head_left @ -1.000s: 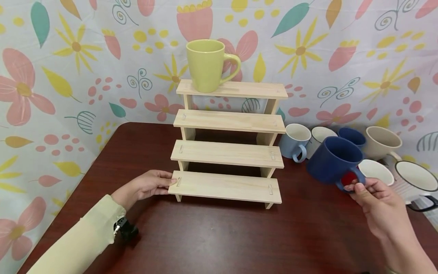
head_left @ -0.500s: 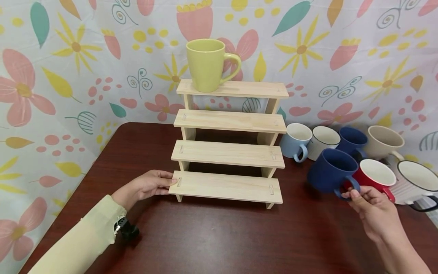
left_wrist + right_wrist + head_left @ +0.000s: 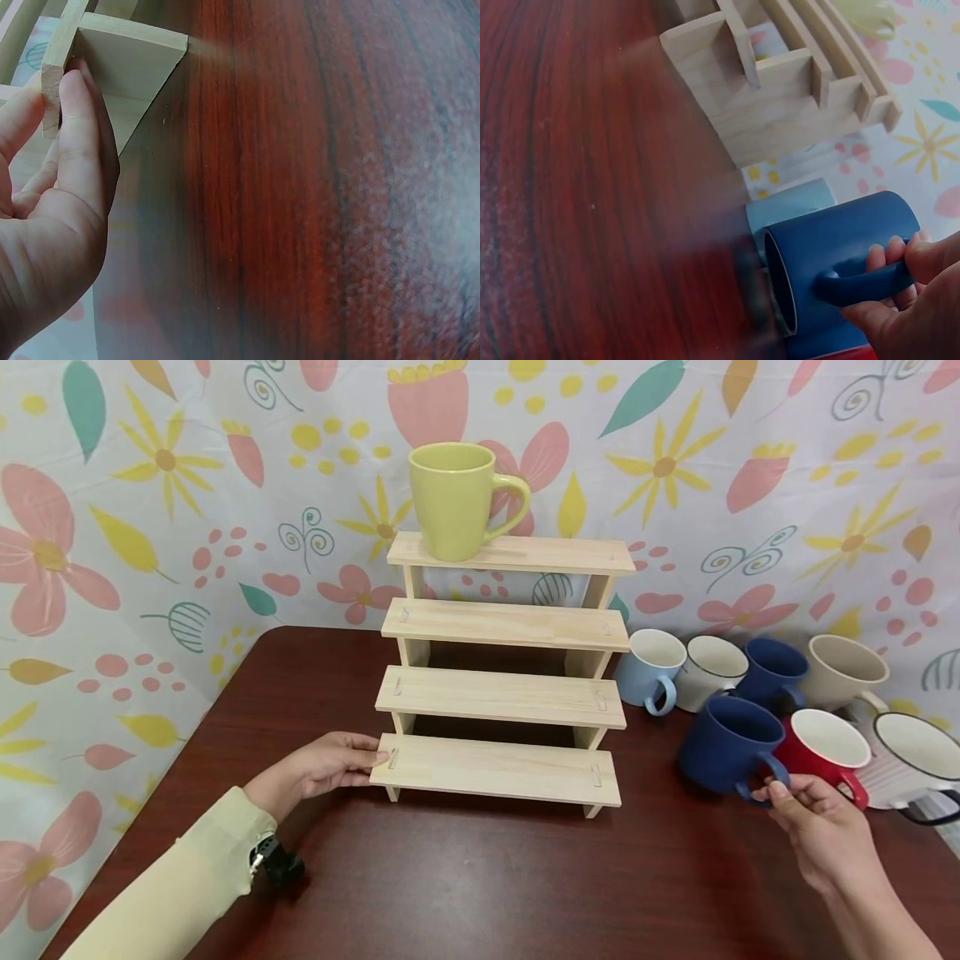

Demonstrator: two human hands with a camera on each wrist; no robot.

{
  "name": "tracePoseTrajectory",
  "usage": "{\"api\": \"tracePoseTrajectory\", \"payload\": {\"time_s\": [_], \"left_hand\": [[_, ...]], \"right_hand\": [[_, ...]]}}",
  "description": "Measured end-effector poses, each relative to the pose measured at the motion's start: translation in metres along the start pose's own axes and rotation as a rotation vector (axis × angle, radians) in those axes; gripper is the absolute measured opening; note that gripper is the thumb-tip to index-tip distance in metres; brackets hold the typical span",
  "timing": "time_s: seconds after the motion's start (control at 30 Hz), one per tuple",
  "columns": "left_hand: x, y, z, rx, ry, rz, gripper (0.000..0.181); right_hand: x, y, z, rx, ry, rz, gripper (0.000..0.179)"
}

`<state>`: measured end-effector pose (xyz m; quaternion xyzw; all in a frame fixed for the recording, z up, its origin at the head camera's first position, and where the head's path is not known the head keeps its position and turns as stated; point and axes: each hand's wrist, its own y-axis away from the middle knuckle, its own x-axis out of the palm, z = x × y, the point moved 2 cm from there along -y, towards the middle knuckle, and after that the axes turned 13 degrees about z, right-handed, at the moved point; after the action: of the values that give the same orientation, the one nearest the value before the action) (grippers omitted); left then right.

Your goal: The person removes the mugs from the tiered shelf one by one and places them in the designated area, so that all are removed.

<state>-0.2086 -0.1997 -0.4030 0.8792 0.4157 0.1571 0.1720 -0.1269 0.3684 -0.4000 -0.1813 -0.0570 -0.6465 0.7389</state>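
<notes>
My left hand [image 3: 330, 766] pinches the left end of the lowest step of a pale wooden tiered rack [image 3: 495, 768], thumb on top and fingers beneath. The left wrist view shows the board's end [image 3: 54, 82] between thumb and fingers. My right hand [image 3: 825, 818] grips a dark blue mug [image 3: 723, 747] by its handle [image 3: 870, 283]. This mug is upright, right of the rack and in front of the other mugs, overlapping the red mug [image 3: 806, 760] in the head view. A yellow-green mug [image 3: 450, 506] stands on the left part of the top step, handle to the right.
Behind the held mug stand a light blue mug [image 3: 645, 670], a white mug [image 3: 705, 677], another blue mug [image 3: 776, 668] and a beige mug [image 3: 840, 672]. A white mug with a black rim [image 3: 892, 768] is at far right. A floral cloth [image 3: 225, 527] backs the dark table [image 3: 450, 877].
My right hand has lowered the blue mug toward the table, uncovering more of the red mug and the other blue one. My left hand keeps its place on the rack.
</notes>
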Motion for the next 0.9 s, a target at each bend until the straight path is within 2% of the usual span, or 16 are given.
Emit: {"api": "tracePoseTrajectory", "payload": {"time_s": [0.27, 0.5, 0.7, 0.9], "left_hand": [[0.001, 0.002, -0.001, -0.008, -0.002, -0.001, 0.053], [0.002, 0.002, 0.0, -0.006, -0.004, -0.001, 0.053], [0.001, 0.004, -0.002, -0.001, -0.001, -0.001, 0.056], [0.001, 0.004, -0.003, -0.001, -0.005, -0.002, 0.056]], "right_hand": [[-0.006, 0.003, -0.003, -0.008, -0.006, -0.014, 0.027], [-0.015, 0.007, -0.004, 0.039, 0.05, -0.051, 0.026], [-0.017, 0.006, -0.005, 0.031, 0.033, -0.039, 0.025], [-0.019, 0.005, -0.005, 0.058, 0.038, -0.052, 0.026]]}}
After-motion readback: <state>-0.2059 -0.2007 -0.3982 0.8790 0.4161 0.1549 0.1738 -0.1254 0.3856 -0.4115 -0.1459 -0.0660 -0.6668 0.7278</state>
